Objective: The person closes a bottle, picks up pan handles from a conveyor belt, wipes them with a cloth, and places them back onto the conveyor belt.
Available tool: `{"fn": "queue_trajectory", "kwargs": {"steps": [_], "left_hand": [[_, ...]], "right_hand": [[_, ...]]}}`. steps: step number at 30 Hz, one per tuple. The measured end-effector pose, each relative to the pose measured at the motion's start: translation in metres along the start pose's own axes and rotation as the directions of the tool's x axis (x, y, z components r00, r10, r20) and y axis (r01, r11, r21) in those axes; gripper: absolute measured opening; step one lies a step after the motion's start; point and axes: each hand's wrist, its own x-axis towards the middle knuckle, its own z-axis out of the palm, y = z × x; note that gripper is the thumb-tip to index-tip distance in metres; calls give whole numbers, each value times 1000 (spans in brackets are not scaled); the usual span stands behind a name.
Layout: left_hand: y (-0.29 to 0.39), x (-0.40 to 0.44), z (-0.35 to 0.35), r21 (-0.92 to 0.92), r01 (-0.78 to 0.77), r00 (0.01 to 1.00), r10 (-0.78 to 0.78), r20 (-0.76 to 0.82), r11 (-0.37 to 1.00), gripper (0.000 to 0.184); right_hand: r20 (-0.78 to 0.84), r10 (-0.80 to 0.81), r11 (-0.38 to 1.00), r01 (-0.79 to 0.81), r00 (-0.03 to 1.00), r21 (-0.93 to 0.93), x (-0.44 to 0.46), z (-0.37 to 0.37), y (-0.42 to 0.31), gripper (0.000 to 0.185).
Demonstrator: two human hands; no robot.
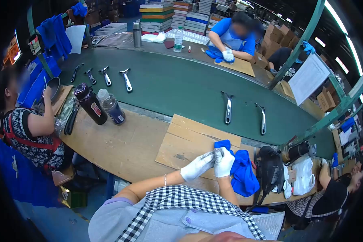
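My left hand (198, 166), in a white glove, meets my right hand (223, 162), gloved the same way, above a cardboard sheet (177, 141). The fingers of both are closed and pressed together at the tips. Whatever is between them is too small or hidden to make out. A blue cloth (245, 173) lies right beside my right hand, and part of it shows behind the fingers. On the green belt ahead lie two Y-shaped peelers, one upright in view (228, 109) and another peeler (263, 121) further right.
Several more peelers (126, 80) lie on the belt's left. A dark flask (90, 104) and a plastic bottle (112, 107) stand on the table. At right are a black bag (269, 169) and a white plastic bag (303, 177). A co-worker (234, 38) works across the belt; others sit left and right.
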Motion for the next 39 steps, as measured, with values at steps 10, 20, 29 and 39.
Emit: {"fn": "queue_trajectory", "kwargs": {"steps": [10,20,29,39], "left_hand": [[38,-12,24,191,240,957,-265,116,952,53],[54,-54,2,365,160,918,-275,287,917,65],[40,-49,-16,116,128,992,-126,-26,985,61],[55,-43,12,-174,274,920,-205,334,946,77]], "right_hand": [[-113,-21,999,25,993,29,-7,-19,-4,46],[-80,-15,979,31,997,202,-13,-36,-3,47],[327,136,841,-283,935,461,-27,-15,-33,32],[200,287,629,-342,937,698,-14,-59,-38,25]]}}
